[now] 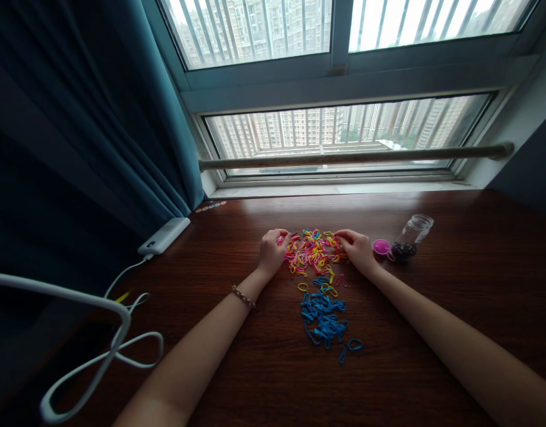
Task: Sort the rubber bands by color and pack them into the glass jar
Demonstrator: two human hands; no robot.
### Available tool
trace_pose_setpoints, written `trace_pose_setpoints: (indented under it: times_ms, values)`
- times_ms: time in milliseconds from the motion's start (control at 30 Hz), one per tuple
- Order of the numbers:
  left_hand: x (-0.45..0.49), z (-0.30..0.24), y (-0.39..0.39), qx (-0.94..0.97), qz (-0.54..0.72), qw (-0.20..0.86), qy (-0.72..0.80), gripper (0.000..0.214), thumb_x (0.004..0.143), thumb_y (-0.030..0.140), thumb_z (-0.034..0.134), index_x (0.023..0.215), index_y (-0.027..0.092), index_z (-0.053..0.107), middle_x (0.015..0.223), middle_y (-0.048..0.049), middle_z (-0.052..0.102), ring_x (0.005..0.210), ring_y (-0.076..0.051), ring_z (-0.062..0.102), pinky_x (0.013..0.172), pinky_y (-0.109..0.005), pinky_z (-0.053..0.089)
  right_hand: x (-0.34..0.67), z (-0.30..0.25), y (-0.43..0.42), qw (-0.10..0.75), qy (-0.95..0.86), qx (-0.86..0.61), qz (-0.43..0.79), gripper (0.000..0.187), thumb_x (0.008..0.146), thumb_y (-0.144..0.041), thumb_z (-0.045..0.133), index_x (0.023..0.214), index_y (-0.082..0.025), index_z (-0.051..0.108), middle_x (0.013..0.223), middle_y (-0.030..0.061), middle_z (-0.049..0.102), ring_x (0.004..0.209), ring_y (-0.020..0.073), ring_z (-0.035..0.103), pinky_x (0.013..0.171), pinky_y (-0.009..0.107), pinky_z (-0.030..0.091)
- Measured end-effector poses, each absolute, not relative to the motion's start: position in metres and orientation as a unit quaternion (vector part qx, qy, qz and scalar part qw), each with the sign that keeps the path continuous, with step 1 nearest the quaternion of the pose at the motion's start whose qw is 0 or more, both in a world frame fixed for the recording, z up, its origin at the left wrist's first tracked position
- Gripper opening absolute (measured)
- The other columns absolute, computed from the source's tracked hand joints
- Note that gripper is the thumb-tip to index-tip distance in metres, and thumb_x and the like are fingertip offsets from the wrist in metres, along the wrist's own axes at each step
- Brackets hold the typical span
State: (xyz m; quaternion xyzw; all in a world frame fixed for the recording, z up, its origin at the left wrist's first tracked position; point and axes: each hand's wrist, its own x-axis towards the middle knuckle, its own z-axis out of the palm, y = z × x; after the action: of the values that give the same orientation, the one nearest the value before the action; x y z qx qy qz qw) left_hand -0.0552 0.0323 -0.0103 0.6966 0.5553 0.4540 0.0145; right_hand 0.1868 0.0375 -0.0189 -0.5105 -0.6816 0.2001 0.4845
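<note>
A loose pile of small rubber bands (312,252), mostly pink, red and yellow with a few blue, lies on the brown table (237,379). At its left edge is my left hand (272,254), fingers curled in, with pink bands showing between thumb and forefinger. My right hand (357,250) is at the pile's right edge, thumb and forefinger close together; what they pinch is too small to make out. Nearer to me lies a separate heap of blue rubber bands (324,317). A few yellow and pink bands lie between the two groups.
Right of my right hand, a clear jar (416,230) with dark contents leans over beside a pink lid (381,247). A white power strip (165,235) and its cable (121,332) are at left, near the blue curtain (166,148). A barred window (344,130) stands behind.
</note>
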Motion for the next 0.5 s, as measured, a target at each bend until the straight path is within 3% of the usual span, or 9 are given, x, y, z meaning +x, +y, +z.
trace_pose_setpoints:
  times_ms: [267, 500]
  values:
    - [-0.048, -0.006, 0.024, 0.775, 0.423, -0.054, 0.467, 0.011, 0.082, 0.026, 0.051, 0.076, 0.019, 0.057, 0.075, -0.0022, 0.062, 0.077, -0.017, 0.055, 0.082, -0.035, 0.04, 0.186, -0.017, 0.035, 0.499, -0.666, -0.509, 0.217, 0.021, 0.07, -0.031, 0.059, 0.084, -0.018, 0.066, 0.08, 0.0051, 0.069, 0.062, 0.016, 0.061, 0.059, 0.028, 0.048]
    - [-0.047, -0.004, 0.021, 0.794, 0.414, -0.052, 0.443, 0.01, 0.081, 0.026, 0.051, 0.077, 0.02, 0.056, 0.076, -0.002, 0.062, 0.08, -0.017, 0.055, 0.09, -0.036, 0.037, 0.188, -0.02, 0.038, 0.501, -0.664, -0.512, 0.216, 0.027, 0.068, -0.035, 0.063, 0.088, -0.017, 0.065, 0.076, 0.0053, 0.068, 0.063, 0.0174, 0.061, 0.06, 0.03, 0.049]
